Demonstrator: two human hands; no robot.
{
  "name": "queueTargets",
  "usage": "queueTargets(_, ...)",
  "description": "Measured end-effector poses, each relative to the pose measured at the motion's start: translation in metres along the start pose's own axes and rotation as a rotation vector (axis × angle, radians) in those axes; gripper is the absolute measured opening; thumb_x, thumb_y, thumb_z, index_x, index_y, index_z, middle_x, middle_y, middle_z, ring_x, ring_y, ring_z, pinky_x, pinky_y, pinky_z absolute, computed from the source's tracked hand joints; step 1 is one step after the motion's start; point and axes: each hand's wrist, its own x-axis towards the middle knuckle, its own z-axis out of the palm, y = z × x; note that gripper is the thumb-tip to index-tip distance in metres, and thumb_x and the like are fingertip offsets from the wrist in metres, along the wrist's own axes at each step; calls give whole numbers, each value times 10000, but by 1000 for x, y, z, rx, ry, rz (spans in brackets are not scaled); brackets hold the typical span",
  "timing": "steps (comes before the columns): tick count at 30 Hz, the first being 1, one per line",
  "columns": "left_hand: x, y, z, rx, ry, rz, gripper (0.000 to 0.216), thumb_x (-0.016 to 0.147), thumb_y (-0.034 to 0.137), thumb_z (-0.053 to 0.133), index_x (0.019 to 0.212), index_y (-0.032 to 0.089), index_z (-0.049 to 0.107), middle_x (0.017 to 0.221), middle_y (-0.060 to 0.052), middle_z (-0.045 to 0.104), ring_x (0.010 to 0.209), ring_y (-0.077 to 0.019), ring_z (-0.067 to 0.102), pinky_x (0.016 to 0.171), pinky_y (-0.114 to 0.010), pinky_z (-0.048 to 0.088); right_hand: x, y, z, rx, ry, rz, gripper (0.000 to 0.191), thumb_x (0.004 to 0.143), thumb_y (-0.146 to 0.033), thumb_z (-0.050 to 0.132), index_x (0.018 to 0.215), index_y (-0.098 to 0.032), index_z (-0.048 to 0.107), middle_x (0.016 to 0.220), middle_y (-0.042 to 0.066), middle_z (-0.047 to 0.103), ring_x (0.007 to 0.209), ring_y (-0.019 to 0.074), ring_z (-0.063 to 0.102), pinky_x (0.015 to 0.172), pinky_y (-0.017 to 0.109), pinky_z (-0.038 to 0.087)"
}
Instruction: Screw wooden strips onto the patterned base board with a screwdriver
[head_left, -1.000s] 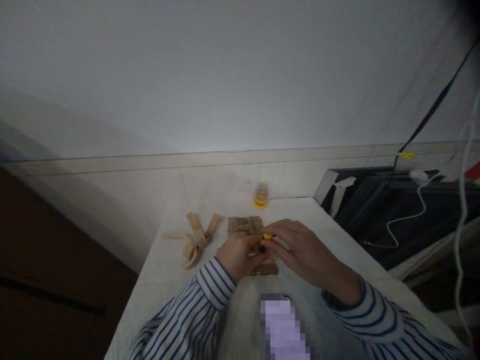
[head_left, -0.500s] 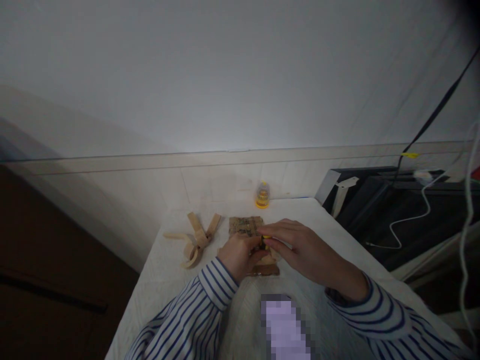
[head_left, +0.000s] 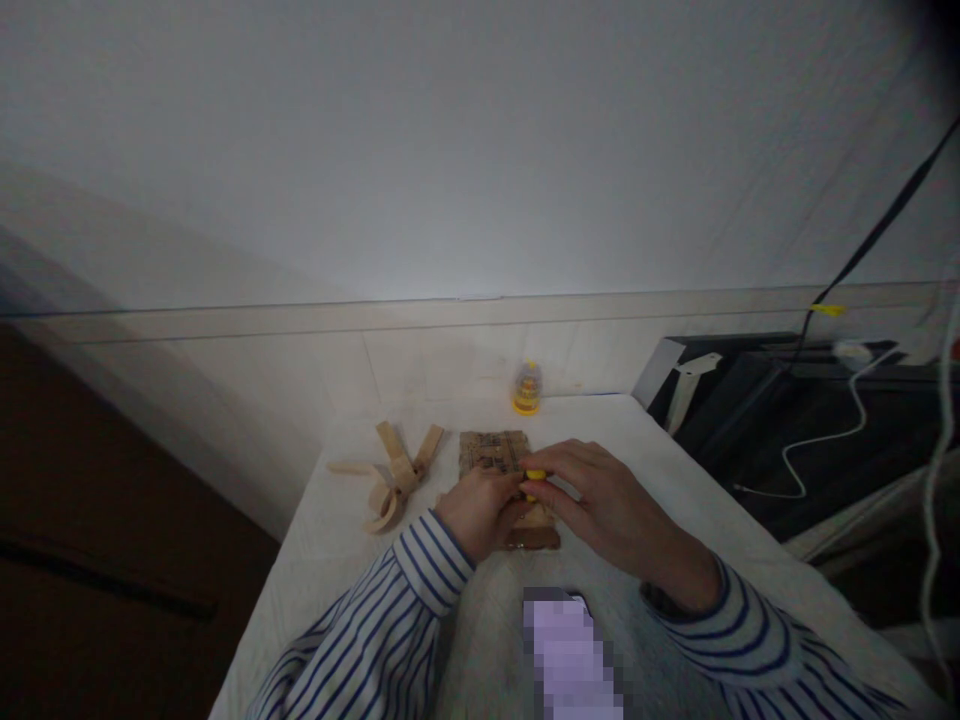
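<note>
My left hand (head_left: 486,512) and my right hand (head_left: 600,500) meet over the middle of the table. Between their fingertips is a small yellow-and-black piece (head_left: 535,474), mostly covered by fingers and too small to tell its kind. The left fingers are curled closed at its left side. From the right, my right thumb and fingers pinch its yellow top. Under both hands lies a flat brown packet (head_left: 493,445) with dark print, partly hidden. Left of the hands sits a beige bundle of bent flat strips (head_left: 401,478).
A clear domed container with a yellow base (head_left: 526,392) stands near the wall. A phone-like object with a blurred-out screen (head_left: 574,660) lies at the front of the white-covered table (head_left: 300,600). Dark panels (head_left: 727,420) and a white cable (head_left: 795,450) are to the right.
My right hand has shifted slightly, and more of the piece's yellow top shows between the fingers. My left hand has stayed almost in place.
</note>
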Motion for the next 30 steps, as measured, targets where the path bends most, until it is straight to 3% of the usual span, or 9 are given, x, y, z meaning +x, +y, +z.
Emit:
queueTargets(11, 1, 0, 1, 53, 116, -29, 145, 792, 279, 571, 761, 142, 610, 696, -39, 632, 651, -156, 573, 626, -252, 441, 3, -2, 3, -27, 5, 21, 150, 859, -245, 496, 979, -203, 576, 943, 52, 660, 876, 206, 580, 760, 395, 449)
queueTargets(17, 0, 0, 1, 86, 86, -48, 189, 826, 285, 527, 725, 142, 599, 667, -39, 608, 628, -152, 559, 604, -245, 429, 2, 0, -4, 49, -55, -32, 381, 863, -209, 478, 1242, -201, 439, 1178, 77, 574, 1056, 197, 514, 877, 399, 434)
queueTargets(22, 1, -2, 2, 98, 34, -15, 151, 823, 263, 535, 767, 138, 598, 688, -43, 613, 654, -157, 572, 628, -244, 433, 2, 2, -8, 59, -111, -53, 289, 867, -175, 466, 1141, -216, 547, 1093, 63, 629, 1005, 191, 549, 856, 392, 443)
queueTargets(30, 1, -1, 1, 110, -29, 0, 126, 837, 214, 494, 834, 134, 592, 761, -57, 634, 729, -177, 593, 675, -259, 448, -1, 5, 0, 20, -12, -21, 176, 867, -236, 496, 1017, -194, 578, 957, 47, 670, 886, 192, 580, 776, 383, 450)
